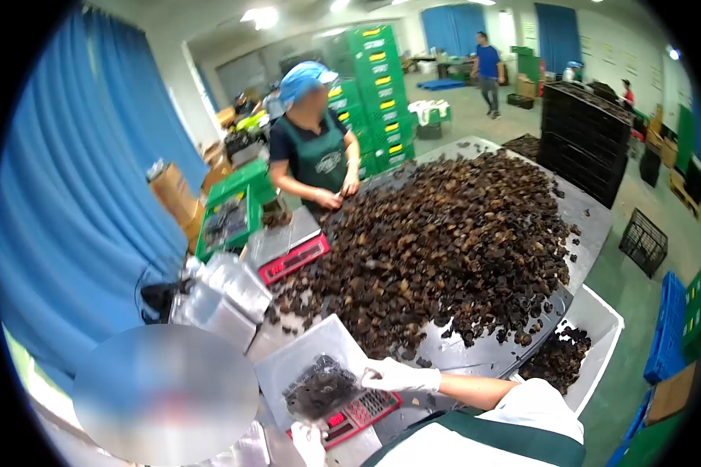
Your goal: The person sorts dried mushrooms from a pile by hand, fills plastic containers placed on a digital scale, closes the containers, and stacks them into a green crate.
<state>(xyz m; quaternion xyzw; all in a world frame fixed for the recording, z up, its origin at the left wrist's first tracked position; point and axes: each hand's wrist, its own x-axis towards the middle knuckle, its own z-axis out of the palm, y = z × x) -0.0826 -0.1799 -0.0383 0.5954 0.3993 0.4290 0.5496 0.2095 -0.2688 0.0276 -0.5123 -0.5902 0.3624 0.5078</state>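
A red digital scale (356,418) stands at the table's near edge, and a clear plastic container (320,389) of dark dried pieces is on its pale platform. My right hand (401,376), in a white glove, has its fingers closed at the container's right side. At the near side, my left hand (310,442), also gloved, pinches the rim; its lower part is cut off by the frame. A large heap of brown-black dried pieces (444,249), which look like fungus, lies beyond the scale.
Across the table a co-worker (313,148) in a blue cap stands by a second red scale (294,258). Clear containers (224,300) are stacked at left, near a green crate (230,224). A white bin (600,331) stands at right; black crates (584,140) lie behind.
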